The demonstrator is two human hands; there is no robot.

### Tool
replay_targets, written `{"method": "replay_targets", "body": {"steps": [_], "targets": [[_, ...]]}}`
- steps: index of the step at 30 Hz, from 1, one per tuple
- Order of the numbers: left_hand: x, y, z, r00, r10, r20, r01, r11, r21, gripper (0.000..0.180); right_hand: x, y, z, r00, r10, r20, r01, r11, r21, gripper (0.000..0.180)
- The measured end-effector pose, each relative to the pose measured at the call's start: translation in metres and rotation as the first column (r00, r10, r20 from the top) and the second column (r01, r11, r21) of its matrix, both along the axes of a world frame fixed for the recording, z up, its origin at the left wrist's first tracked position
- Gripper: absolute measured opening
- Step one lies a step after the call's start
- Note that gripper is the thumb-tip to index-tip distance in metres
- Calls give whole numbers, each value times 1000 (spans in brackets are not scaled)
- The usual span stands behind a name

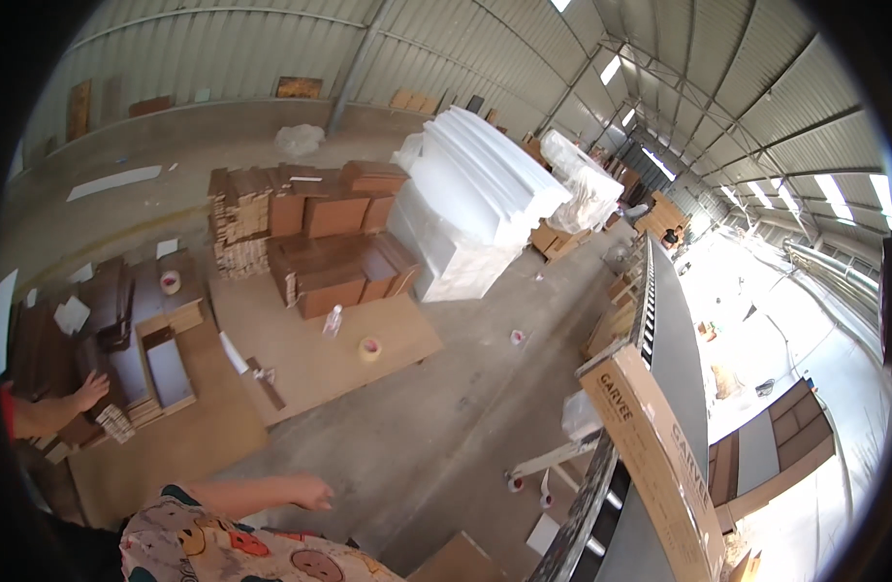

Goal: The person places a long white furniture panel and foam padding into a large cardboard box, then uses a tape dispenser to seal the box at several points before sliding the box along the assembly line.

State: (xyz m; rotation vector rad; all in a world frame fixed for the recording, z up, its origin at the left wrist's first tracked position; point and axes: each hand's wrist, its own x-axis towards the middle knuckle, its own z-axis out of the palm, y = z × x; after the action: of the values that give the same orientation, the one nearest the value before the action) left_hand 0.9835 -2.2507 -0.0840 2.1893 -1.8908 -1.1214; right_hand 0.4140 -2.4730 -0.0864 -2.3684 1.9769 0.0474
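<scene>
My left hand (312,492) hangs over the concrete floor at the lower left of centre, its forearm coming out of a cartoon-print sleeve (208,538). The fingers look loosely curled together, and nothing shows in them. My right hand is out of view. Beyond my left hand lies a large brown board (349,354), bearing a roll of tape (369,348), a clear bottle (333,321) and stacked brown panels (315,257). To the right, a long printed carton (654,461) rests across the conveyor (674,330).
At the left edge a co-worker's hand (92,390) reaches over brown panels beside an open drawer-like frame (170,371). White foam sheets (475,204) are piled behind the panels. Another brown panelled piece (780,441) stands right of the conveyor. A farther person (671,237) stands near its far end.
</scene>
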Motion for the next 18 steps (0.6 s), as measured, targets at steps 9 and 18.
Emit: {"method": "replay_targets", "body": {"steps": [9, 18], "targets": [[35, -346, 49, 993, -34, -115, -17, 909, -417, 37, 106, -237, -27, 966, 228, -124, -148, 876, 459, 51], [156, -456, -18, 916, 315, -250, -378, 887, -265, 52, 424, -526, 20, 692, 619, 371, -685, 726, 66, 36]]}}
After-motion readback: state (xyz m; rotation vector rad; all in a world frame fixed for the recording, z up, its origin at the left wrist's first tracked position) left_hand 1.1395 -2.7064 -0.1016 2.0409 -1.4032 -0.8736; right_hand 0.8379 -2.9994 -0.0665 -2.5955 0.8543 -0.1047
